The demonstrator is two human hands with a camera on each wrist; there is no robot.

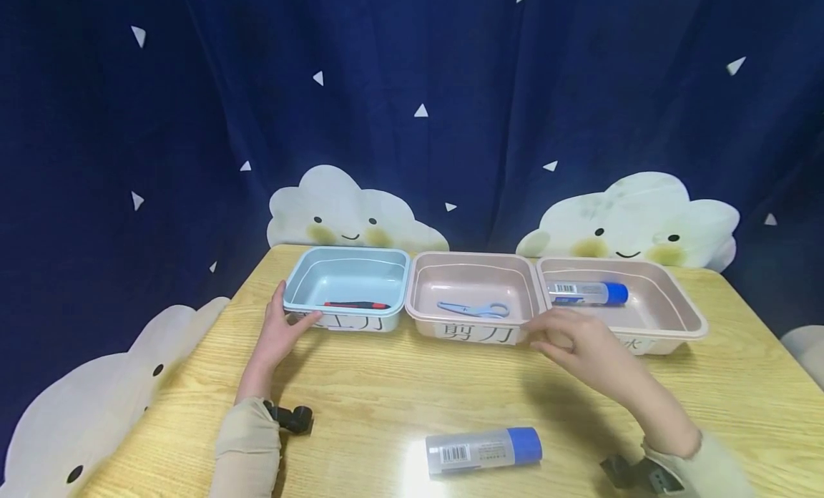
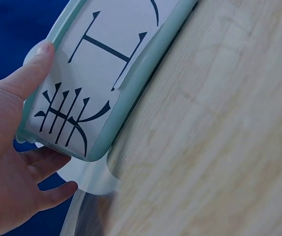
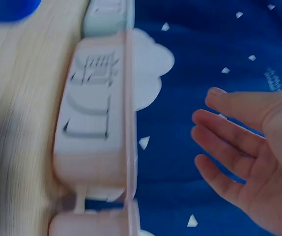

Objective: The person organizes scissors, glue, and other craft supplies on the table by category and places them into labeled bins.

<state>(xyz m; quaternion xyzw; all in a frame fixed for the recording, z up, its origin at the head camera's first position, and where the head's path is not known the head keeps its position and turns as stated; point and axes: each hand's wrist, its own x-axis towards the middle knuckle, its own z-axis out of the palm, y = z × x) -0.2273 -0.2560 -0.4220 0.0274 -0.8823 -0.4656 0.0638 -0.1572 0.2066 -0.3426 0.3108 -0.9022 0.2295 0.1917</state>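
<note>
My left hand [image 1: 283,333] holds the front left corner of a light blue bin [image 1: 347,253], its thumb at the front rim and its fingers along the left side. Inside that bin lies a slim red-and-black utility knife [image 1: 357,305]. Blue-handled scissors [image 1: 473,310] rest in the pink middle bin [image 1: 428,262]. My right hand [image 1: 589,344] hovers before the gap between the middle and right bins, fingers loosely bent and nothing in them. In the right pink bin [image 1: 682,305] is a clear glue bottle [image 1: 582,293] with a blue cap.
Another blue-capped clear glue bottle [image 1: 483,450] lies on its side near the front of the wooden table [image 1: 360,412]. Paper labels with large characters are on the bin fronts. Behind the table hangs a dark blue curtain [image 1: 386,90] with clouds and triangles.
</note>
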